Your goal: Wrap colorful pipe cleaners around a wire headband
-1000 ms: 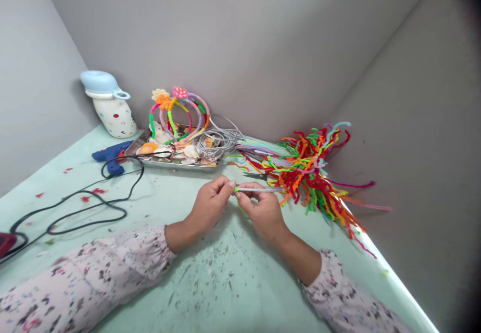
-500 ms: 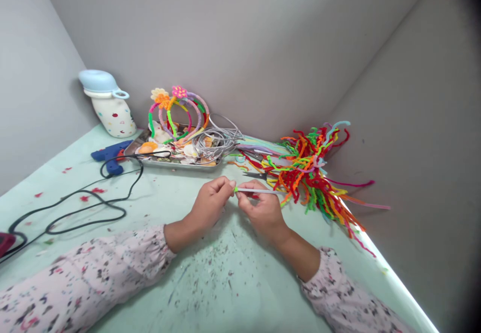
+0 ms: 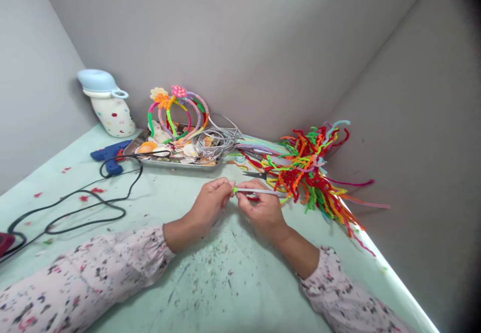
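Grey strip [image 3: 267, 192] near fuzzy stems [image 3: 306, 170]

Legible texts, labels, brands, numbers: none. White, rounded bottle with pale-blue lid [image 3: 113, 118], between nine and ten o'clock: small scattered printed motifs in red and other colours, no characters readable. Blue plastic gun-shaped tool with red parts [image 3: 105, 154], at nine o'clock, and dark-red object cut by the view's edge [image 3: 5, 243], between eight and nine o'clock: any markings too small or blurred to read.
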Motion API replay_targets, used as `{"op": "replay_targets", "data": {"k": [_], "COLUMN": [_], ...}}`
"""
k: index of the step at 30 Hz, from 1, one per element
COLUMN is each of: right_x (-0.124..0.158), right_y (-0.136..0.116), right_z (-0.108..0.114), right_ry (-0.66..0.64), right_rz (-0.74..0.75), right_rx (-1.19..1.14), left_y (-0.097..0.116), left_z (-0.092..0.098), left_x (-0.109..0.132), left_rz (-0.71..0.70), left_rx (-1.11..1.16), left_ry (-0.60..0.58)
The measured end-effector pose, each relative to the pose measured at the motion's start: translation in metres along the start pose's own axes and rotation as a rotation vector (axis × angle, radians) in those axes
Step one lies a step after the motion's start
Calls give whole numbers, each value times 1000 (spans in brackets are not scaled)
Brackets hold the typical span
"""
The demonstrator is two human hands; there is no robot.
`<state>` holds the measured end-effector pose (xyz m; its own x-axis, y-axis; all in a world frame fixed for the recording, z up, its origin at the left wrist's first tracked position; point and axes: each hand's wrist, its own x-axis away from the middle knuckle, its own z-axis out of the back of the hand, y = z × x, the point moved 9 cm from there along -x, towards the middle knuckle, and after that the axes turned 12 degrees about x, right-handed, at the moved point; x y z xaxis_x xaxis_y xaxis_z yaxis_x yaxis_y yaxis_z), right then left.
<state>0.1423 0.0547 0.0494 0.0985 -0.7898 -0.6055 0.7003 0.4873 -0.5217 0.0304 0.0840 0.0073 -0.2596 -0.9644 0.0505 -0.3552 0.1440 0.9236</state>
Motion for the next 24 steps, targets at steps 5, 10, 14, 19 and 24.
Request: {"op": "replay_targets", "data": {"k": [5,10,14,19,24], "right_x": [0,-1,-2,-2,-2], "right_y": [-2,-1,0,2,-1], "right_z": [2,3,3,-1,-1], "right_ry": [25,44,42,-6,-1], "right_rz": [27,51,57,45,64], "right_rx": [-5,16,28,28,30], "left_y": [-2,-6,-9,-13,-15], "left_z": [-1,0,0,0,2], "left_x": [0,-1,-2,-4,-5], "left_rz": [14,34,49,57,59], "left_rx": [42,39,40,7,-8], "left_ry": [-8,-20,-32,-73,-88]}}
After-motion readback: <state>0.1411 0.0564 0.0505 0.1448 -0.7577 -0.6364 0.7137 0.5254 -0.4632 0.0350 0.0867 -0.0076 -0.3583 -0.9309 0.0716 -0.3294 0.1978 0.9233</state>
